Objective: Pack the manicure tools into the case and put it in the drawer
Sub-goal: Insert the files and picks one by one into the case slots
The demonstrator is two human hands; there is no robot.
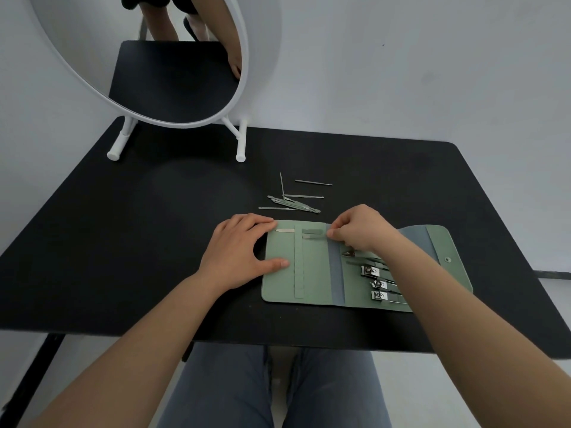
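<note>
A green manicure case (pixel 312 273) lies unfolded on the black table (pixel 123 242). My left hand (pixel 238 251) rests on its left panel, thumb and fingers spread flat over the edge. My right hand (pixel 358 228) has curled fingers that pinch a thin metal tool (pixel 312 236) lying under the case's elastic strap (pixel 299 264) near the top. Three nail clippers (pixel 375 284) and small scissors (pixel 349 252) sit in the right panel, partly hidden by my right forearm. Several slim loose metal tools (pixel 293 202) lie in a pile just beyond the case.
A round white-framed mirror (pixel 173 88) on a white stand occupies the table's far left corner. One thin pick (pixel 313 182) lies apart behind the pile. The case's snap flap (pixel 445 251) extends toward the table's right edge. My knees are below the near edge.
</note>
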